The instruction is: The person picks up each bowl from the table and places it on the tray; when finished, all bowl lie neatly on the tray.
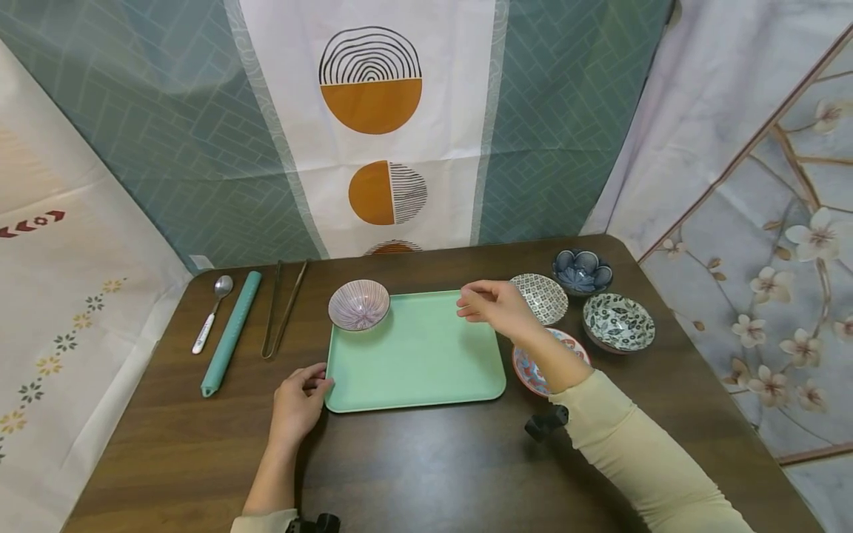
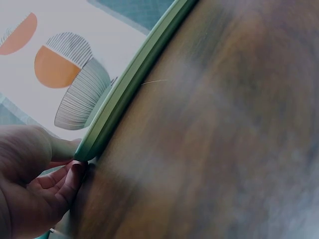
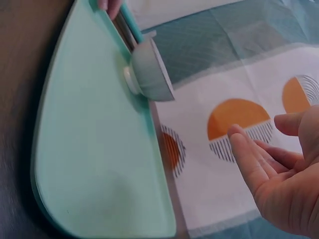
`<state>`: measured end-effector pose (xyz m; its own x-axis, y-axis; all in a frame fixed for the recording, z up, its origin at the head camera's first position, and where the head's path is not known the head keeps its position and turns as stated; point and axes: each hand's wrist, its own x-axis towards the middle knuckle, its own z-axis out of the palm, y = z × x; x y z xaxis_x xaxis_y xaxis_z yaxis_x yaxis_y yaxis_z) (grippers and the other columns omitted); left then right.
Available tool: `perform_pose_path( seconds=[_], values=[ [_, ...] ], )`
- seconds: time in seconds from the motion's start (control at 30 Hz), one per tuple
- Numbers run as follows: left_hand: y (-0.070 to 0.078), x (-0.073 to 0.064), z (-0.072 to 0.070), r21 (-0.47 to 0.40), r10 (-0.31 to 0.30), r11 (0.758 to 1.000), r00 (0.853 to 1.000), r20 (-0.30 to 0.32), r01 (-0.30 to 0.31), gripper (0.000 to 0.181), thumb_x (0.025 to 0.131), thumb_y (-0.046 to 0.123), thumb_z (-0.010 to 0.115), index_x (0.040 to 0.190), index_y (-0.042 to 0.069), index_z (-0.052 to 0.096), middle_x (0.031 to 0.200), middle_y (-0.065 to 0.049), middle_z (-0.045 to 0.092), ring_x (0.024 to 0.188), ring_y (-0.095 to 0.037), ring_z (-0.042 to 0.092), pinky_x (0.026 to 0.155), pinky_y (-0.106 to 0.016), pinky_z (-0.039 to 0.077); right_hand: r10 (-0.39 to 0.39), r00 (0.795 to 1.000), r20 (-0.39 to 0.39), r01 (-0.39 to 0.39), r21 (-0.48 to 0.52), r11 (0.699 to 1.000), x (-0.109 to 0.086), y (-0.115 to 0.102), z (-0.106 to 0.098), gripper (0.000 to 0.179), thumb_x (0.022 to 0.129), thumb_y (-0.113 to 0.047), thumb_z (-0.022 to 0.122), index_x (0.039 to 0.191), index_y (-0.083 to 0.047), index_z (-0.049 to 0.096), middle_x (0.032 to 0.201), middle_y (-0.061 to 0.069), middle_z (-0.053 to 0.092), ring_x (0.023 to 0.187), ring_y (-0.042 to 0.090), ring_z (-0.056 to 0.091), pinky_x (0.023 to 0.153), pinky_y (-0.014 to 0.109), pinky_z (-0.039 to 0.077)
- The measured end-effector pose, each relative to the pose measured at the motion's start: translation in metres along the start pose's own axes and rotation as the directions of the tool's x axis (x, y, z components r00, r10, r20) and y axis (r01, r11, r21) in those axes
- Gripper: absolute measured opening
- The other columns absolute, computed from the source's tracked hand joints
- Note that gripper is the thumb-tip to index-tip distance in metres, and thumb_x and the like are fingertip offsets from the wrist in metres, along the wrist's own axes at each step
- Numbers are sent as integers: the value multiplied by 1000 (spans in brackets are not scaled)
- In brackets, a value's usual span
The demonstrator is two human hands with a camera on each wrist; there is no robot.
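A mint-green tray (image 1: 415, 366) lies flat on the table. My left hand (image 1: 298, 403) pinches its left edge near the front corner; in the left wrist view the thumb is on top and the fingers (image 2: 67, 184) are underneath. On the tray's back left corner rests a bowl (image 1: 358, 305) with purple-striped sides, also visible in the right wrist view. Above the tray's back right part hovers my right hand (image 1: 498, 307), empty. Its thumb and fingers (image 3: 249, 159) are apart and gently bent, touching neither tray nor bowl.
To the right sit a lattice-patterned bowl (image 1: 541, 297), a dark blue petal-shaped bowl (image 1: 582, 272), a leaf-patterned bowl (image 1: 618, 323) and a red-rimmed dish (image 1: 529, 370), partly under my right forearm. A spoon (image 1: 212, 314), a teal case (image 1: 231, 334) and metal tongs (image 1: 283, 311) lie left.
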<state>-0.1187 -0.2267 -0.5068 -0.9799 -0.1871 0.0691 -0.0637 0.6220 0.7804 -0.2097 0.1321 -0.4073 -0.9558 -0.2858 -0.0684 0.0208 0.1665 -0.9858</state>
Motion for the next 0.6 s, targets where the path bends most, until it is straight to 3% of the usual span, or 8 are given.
perform_pose_path(
  seconds=[0.3, 0.6],
  values=[
    [1, -1, 0, 0, -1, 1000, 1000, 0, 1, 27, 94, 2, 71, 119, -7, 70, 102, -16, 68, 91, -27, 66, 71, -16, 50, 8, 999, -47, -8, -4, 1000, -15, 3, -33, 47, 105, -27, 57, 135, 9, 54, 124, 33, 62, 103, 28, 72, 86, 34, 58],
    [4, -3, -1, 13, 3, 1000, 1000, -7, -3, 26, 93, 1, 70, 118, -8, 70, 101, -17, 68, 90, -28, 66, 71, -18, 50, 6, 992, -128, -18, -90, 996, -33, 8, -69, 53, 105, -36, 56, 135, 9, 56, 121, 27, 67, 97, 15, 73, 86, 33, 58]
  ],
)
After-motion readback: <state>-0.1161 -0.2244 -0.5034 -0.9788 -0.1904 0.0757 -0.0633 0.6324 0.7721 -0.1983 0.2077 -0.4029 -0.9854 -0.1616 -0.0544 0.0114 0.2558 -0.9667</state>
